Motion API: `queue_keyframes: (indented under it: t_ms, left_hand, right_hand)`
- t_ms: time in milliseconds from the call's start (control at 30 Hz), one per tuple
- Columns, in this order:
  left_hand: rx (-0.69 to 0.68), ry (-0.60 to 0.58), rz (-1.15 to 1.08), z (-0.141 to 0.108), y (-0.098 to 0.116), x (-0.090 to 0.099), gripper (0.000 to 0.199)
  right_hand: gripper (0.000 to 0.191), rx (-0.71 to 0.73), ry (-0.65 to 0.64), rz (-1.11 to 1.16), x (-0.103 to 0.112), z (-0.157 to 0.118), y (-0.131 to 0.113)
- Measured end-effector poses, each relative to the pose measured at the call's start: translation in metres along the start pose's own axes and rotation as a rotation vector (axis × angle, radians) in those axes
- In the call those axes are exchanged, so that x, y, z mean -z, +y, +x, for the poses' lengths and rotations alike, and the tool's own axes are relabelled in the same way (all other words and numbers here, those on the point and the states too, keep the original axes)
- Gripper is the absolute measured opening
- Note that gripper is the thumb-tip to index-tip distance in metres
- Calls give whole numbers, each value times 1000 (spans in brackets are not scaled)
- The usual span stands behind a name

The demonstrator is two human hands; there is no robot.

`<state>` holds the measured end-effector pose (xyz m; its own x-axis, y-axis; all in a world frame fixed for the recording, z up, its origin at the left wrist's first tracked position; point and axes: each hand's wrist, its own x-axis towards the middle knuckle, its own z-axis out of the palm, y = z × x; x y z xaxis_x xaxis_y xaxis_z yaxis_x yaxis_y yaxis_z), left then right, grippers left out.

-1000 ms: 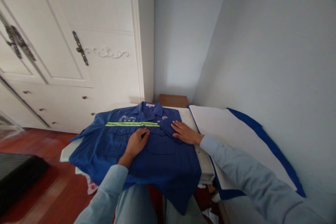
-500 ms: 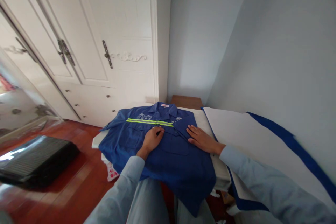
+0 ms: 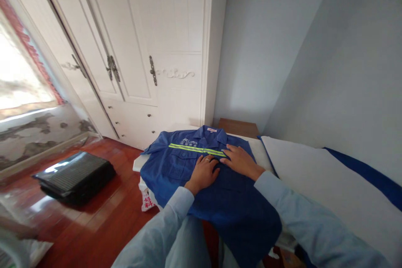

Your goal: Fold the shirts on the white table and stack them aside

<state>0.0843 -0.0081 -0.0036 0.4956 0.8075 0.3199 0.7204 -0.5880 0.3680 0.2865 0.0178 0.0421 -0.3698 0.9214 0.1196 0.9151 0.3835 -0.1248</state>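
Observation:
A dark blue work shirt (image 3: 241, 209) lies spread front up on a white table (image 3: 137, 164), its collar at the far end. A yellow-green reflective stripe (image 3: 188, 148) crosses the chest, with white lettering above it. My left hand (image 3: 204, 173), a ring on one finger, rests on the middle of the chest just below the stripe, fingers apart. Close beside it, my right hand (image 3: 241, 161) lies flat with fingers spread at the stripe's right end, covering part of the chest. The near hem hangs over the table's front edge by my legs.
A white board with blue edges (image 3: 304, 167) stands to the right. Behind the table are a brown wooden box-like piece (image 3: 238, 127) and a white wardrobe (image 3: 176, 21). A black case-like object (image 3: 75, 178) sits on the red floor at left, and a printed bag (image 3: 147, 201) under the table.
My right hand has slid left and away from me, from the shirt's right side to the stripe. My left hand's curled fingers have spread. The view has turned left.

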Motion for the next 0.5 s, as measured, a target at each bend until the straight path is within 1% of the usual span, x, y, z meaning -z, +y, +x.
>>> queue_keyframes:
  t_ms: [100, 167, 200, 267, 333, 400, 433, 500]
  left_hand:
    - [-9, 28, -15, 3, 0, -1, 36]
    - [-9, 63, -38, 4, 1, -1, 31]
    - [-3, 83, -62, 5, 1, -1, 27]
    - [16, 113, -152, 3, 0, 3, 21]
    - [19, 130, -278, -5, -7, 10, 23]
    - [26, 172, -363, -18, -25, 23, 24]
    - [54, 206, -367, -26, -39, 32, 24]
    - [196, 294, -277, -40, -74, 54, 24]
  right_hand:
    - [51, 81, 85, 33, -7, 27, -38]
    - [51, 101, 108, 66, -16, 48, -53]
    - [50, 100, 115, 89, -21, 58, -57]
    - [48, 51, 104, 153, -35, 71, -59]
    - [46, -19, 88, 210, -51, 76, -56]
    - [46, -43, 120, 220, -65, 73, -51]
    - [46, -35, 150, 209, -70, 71, -49]
    - [47, -9, 195, 173, -77, 65, -48]
